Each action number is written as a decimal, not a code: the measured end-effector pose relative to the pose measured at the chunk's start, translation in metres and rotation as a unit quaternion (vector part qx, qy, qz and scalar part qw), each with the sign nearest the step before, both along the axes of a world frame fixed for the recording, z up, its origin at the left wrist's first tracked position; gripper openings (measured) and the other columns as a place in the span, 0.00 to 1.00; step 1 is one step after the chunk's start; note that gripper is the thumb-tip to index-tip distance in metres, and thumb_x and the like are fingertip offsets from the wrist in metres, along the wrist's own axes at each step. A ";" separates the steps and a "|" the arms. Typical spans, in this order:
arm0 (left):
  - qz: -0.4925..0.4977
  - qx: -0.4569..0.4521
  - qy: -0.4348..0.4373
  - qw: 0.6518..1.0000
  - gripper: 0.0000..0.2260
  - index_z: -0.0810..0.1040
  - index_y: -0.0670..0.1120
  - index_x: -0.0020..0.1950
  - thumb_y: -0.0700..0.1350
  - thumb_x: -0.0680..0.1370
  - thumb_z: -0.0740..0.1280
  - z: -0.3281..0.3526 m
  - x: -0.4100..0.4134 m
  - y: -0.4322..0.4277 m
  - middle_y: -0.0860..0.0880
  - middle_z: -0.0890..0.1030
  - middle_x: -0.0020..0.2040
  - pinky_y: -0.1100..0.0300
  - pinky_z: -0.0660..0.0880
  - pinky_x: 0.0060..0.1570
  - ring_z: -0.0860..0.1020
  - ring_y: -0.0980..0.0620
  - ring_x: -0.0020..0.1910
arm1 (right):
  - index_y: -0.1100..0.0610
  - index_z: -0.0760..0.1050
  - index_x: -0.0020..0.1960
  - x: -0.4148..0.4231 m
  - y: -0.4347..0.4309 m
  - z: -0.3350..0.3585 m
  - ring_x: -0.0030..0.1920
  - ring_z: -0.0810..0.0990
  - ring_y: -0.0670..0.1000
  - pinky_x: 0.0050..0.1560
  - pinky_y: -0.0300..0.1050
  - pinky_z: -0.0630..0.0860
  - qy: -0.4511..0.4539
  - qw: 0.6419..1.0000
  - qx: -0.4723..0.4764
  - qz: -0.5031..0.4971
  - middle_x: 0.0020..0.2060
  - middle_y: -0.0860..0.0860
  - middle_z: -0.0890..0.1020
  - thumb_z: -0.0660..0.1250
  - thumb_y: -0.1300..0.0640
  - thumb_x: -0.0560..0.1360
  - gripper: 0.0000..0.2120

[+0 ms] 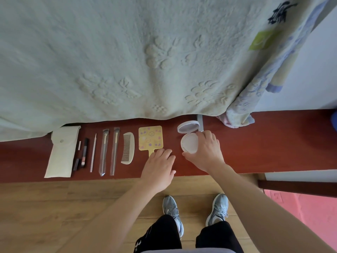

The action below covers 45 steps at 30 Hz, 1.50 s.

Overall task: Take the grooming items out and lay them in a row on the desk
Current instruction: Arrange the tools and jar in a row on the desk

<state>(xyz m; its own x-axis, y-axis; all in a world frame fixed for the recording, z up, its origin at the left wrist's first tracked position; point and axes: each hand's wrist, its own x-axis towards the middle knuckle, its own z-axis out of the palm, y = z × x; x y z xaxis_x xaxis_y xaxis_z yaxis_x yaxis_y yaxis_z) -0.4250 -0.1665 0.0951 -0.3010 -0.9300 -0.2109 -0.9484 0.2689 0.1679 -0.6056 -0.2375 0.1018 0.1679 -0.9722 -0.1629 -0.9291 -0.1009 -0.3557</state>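
A white fabric pouch [62, 152] lies flat at the left of the red-brown desk [264, 143]. To its right lie in a row dark cosmetic tubes [84, 154], a thin white stick [93, 154], two brushes in clear sleeves [109, 152], a white comb [128, 148] and a yellow hand mirror [150, 137]. A round white compact [188, 143] stands open, lid raised. My right hand [206, 152] grips the compact's base. My left hand [160, 167] rests flat on the desk, covering the mirror's handle.
A pale green quilted bedspread [145, 52] hangs over the desk's far edge. A patterned blue and yellow cloth [255, 88] drapes at the right. Below the desk are wooden floor [54, 207], my grey shoes [218, 209] and a pink mat [306, 212].
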 end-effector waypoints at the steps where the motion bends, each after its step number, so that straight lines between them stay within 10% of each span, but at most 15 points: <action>1: -0.002 -0.002 0.001 1.000 0.20 0.75 0.45 0.65 0.54 0.77 0.68 0.000 0.002 0.000 0.48 0.72 0.69 0.51 0.69 0.64 0.69 0.46 0.67 | 0.54 0.68 0.64 0.003 0.000 -0.001 0.59 0.69 0.54 0.61 0.48 0.66 0.002 1.000 0.001 0.001 0.57 0.51 0.70 0.72 0.35 0.62 0.38; 45: -0.002 0.006 0.003 1.000 0.21 0.72 0.47 0.69 0.55 0.78 0.66 0.001 0.012 -0.004 0.49 0.70 0.70 0.51 0.67 0.65 0.66 0.48 0.68 | 0.52 0.67 0.65 0.004 0.006 -0.013 0.59 0.71 0.53 0.59 0.48 0.71 -0.009 0.999 0.038 0.025 0.58 0.50 0.71 0.73 0.38 0.63 0.36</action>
